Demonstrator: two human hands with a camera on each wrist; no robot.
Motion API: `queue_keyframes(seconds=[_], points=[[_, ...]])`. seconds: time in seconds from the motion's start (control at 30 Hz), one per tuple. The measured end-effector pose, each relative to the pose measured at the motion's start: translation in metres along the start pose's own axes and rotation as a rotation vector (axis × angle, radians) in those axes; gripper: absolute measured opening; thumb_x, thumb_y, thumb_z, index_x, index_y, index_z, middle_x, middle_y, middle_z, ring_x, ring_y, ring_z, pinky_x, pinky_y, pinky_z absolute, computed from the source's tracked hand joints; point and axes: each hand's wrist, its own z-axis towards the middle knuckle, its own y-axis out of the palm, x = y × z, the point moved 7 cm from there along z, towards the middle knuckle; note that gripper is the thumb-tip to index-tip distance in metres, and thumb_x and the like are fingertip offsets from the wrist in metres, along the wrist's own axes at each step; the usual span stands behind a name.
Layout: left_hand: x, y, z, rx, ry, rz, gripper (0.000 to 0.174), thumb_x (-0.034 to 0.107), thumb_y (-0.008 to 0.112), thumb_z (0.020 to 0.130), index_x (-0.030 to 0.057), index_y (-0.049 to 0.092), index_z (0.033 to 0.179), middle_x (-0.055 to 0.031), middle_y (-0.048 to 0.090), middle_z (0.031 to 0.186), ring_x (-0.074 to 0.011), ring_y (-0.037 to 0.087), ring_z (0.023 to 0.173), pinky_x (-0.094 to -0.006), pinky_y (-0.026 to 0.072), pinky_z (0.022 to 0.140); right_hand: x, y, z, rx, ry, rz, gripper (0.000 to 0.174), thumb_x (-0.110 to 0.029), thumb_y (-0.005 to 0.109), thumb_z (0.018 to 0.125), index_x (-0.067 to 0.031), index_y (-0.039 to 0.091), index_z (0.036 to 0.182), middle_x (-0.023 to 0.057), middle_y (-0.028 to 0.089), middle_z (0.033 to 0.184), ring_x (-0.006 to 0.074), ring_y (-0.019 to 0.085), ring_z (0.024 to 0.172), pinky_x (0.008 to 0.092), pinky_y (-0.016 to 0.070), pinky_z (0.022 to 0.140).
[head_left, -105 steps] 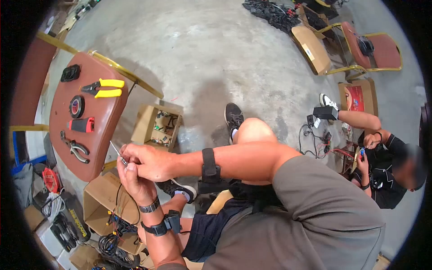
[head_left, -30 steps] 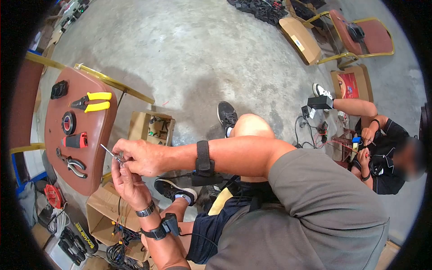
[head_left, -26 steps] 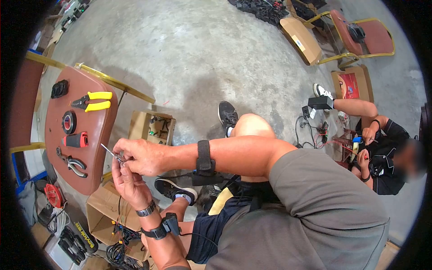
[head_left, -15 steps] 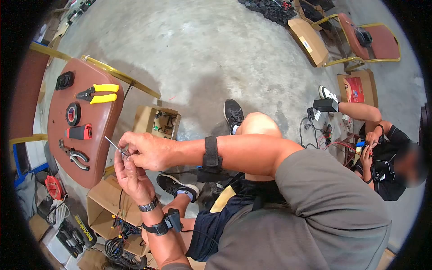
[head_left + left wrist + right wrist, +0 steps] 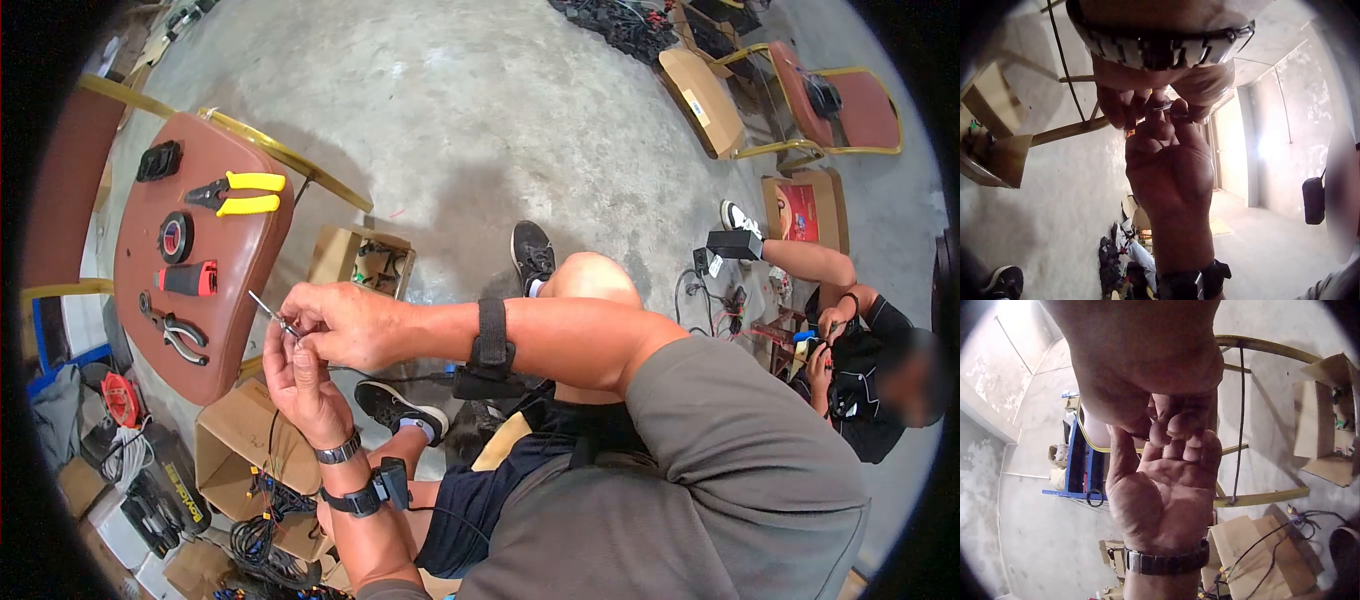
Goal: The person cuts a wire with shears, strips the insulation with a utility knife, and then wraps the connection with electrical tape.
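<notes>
A thin silver rod [image 5: 262, 303] with a small metal part at its lower end is pinched between both hands in the head view. The right hand [image 5: 345, 325] lies above, its fingertips closed on the metal part. From below, the left hand [image 5: 308, 395], with a metal watch on its wrist, has curled fingers and thumb meeting it there. A bit of silver metal [image 5: 1161, 107] shows between the fingertips in the left wrist view. In the right wrist view the left hand [image 5: 1160, 500] faces palm up, and fingers mostly hide the object.
Left of the hands, a brown chair seat [image 5: 225, 240] bears yellow-handled pliers [image 5: 250, 193], black tape [image 5: 175, 237], a red-black tool [image 5: 188, 279], grey-handled pliers [image 5: 182, 335] and a black item [image 5: 159, 160]. Cardboard boxes stand nearby, one with cables [image 5: 262, 525]. Another person [image 5: 850, 370] sits at right.
The head view has shifted slightly, moving the surroundings within it. Both hands stay together on the metal piece, with small changes in finger and rod angle. The other person's hands have moved.
</notes>
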Motion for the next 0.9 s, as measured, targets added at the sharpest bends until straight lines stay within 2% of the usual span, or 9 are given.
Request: queue_keyframes(seconds=[0.07,0.43,0.53,0.63,0.73,0.83,0.9], points=[[0.0019,0.0004,0.0013,0.006,0.009,0.003,0.06,0.014,0.067,0.093,-0.0051,0.039,0.142,-0.0187,0.057,0.131,-0.0241,0.058,0.12,-0.0357,0.0466,0.103,0.0008,-0.0003,0.001,0.008,-0.011,-0.015,0.037,-0.006,0.062,0.086,0.0072,0.053,0.12,0.0179,0.07,0.098,0.0218,0.068,0.093,0.0352,0.0537,0.084],[0.0051,-0.0055,0.0022,0.04,0.019,0.028,0.056,0.008,0.066,0.091,-0.0065,0.043,0.14,-0.0192,0.058,0.13,-0.0241,0.058,0.118,-0.0356,0.0462,0.102,0.0015,0.0007,0.0026,0.009,-0.013,-0.013,0.036,-0.006,0.062,0.086,0.0074,0.054,0.118,0.0154,0.069,0.096,0.0201,0.066,0.09,0.0339,0.0531,0.082],[0.0045,-0.0067,0.0027,0.041,0.017,0.025,0.055,0.007,0.065,0.091,-0.0071,0.043,0.139,-0.0192,0.058,0.129,-0.0244,0.058,0.117,-0.0356,0.0463,0.102,-0.0008,0.0006,0.0021,-0.002,-0.023,-0.029,0.036,-0.006,0.063,0.085,0.0067,0.055,0.118,0.0151,0.068,0.095,0.0206,0.066,0.089,0.0341,0.0531,0.082],[0.0043,-0.0082,0.0021,0.053,0.012,0.022,0.055,0.006,0.065,0.09,-0.0074,0.043,0.138,-0.0195,0.058,0.128,-0.0246,0.058,0.116,-0.0355,0.0464,0.101,-0.0004,0.0,0.002,0.063,-0.065,0.02,0.031,-0.008,0.062,0.079,0.0044,0.059,0.108,0.0158,0.066,0.085,0.0264,0.065,0.08,0.0377,0.0523,0.072],[0.0056,-0.0073,0.0016,0.054,0.015,0.014,0.055,0.006,0.065,0.09,-0.0074,0.043,0.138,-0.0198,0.057,0.128,-0.025,0.058,0.116,-0.0359,0.0463,0.102,-0.0016,-0.0004,0.001,0.066,-0.071,0.014,0.031,-0.008,0.063,0.08,0.0045,0.059,0.108,0.0155,0.066,0.085,0.0259,0.065,0.08,0.0375,0.0523,0.072],[0.0063,-0.0063,0.0017,0.041,0.028,0.008,0.055,0.007,0.065,0.089,-0.0074,0.043,0.138,-0.0201,0.057,0.128,-0.0257,0.058,0.117,-0.0368,0.0461,0.102,-0.0017,0.0,0.0007,0.0,-0.009,-0.048,0.036,-0.009,0.065,0.085,0.0049,0.057,0.117,0.0171,0.068,0.097,0.0251,0.068,0.091,0.0363,0.0537,0.082],[0.0058,-0.0063,0.0019,0.039,0.034,0.004,0.055,0.007,0.065,0.089,-0.0073,0.043,0.138,-0.0203,0.057,0.128,-0.0261,0.058,0.117,-0.0374,0.0458,0.102,-0.0016,-0.0004,0.0007,0.002,-0.009,-0.049,0.036,-0.009,0.065,0.085,0.0047,0.057,0.117,0.0176,0.069,0.098,0.0257,0.068,0.093,0.0365,0.0538,0.083]])
